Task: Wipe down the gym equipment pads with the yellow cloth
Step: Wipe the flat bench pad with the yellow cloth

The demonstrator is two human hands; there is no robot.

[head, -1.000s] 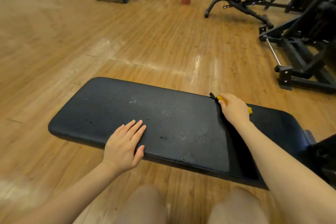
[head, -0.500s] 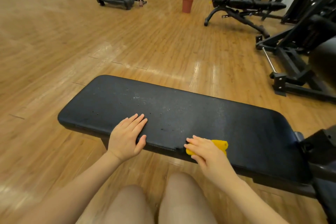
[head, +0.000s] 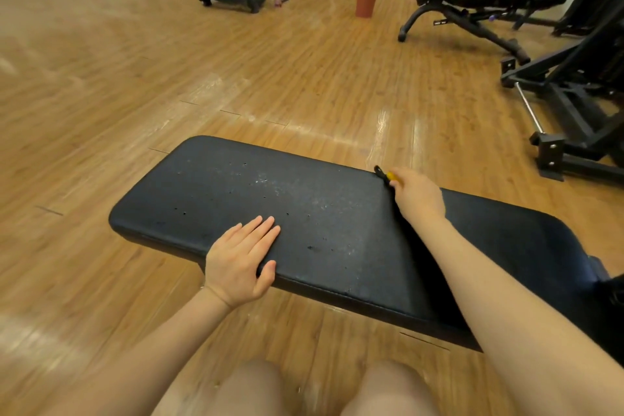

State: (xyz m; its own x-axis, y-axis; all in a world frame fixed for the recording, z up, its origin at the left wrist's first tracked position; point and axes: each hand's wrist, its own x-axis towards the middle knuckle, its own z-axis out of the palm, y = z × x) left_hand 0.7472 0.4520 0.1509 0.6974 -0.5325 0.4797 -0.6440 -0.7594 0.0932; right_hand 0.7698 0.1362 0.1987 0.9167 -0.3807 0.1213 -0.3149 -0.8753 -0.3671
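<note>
while left hand [head: 240, 262] rests flat, right hand [head: 418, 194] presses yellow cloth [head: 390, 176] at pad [head: 304, 213] far edge.

Counted: 2 hands, left hand [head: 240, 263] and right hand [head: 418, 195], 1 black bench pad [head: 337, 223], 1 yellow cloth [head: 391, 176], 1 red-brown bin [head: 366, 1], 2 bare knees.

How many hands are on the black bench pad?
2. The left hand rests flat at the bench pad's near edge; the right hand holds the yellow cloth at its far edge.
</note>
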